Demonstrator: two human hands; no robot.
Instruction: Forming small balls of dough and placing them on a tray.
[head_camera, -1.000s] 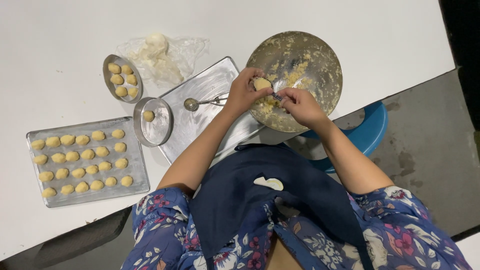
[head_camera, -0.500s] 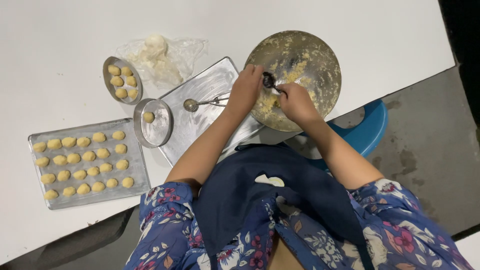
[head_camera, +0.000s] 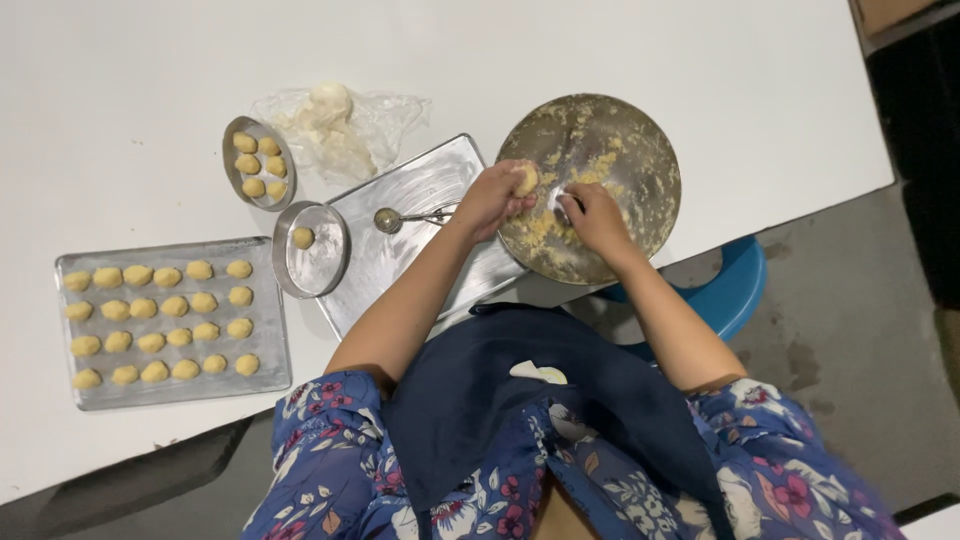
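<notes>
My left hand (head_camera: 488, 198) holds a small yellow dough ball (head_camera: 525, 179) over the near-left rim of a round metal bowl (head_camera: 640, 150). The bowl's inside is smeared with yellow dough crumbs. My right hand (head_camera: 592, 217) is inside the bowl, right beside the left, closed on a small metal spoon (head_camera: 560, 201) that points at the ball. Most of the spoon is hidden by my fingers.
A flat metal sheet (head_camera: 420, 250) carries a metal scoop (head_camera: 392, 219). To the left are a round dish (head_camera: 325, 265) with one ball, an oval dish (head_camera: 258, 162) of several balls, crumpled plastic wrap (head_camera: 340, 125) and a baking tray (head_camera: 265, 340) of balls. A blue stool (head_camera: 738, 290) stands right.
Both hands stayed over the bowl. The dough ball now sits up in my left fingers, and my right hand with the spoon has dropped lower into the bowl.
</notes>
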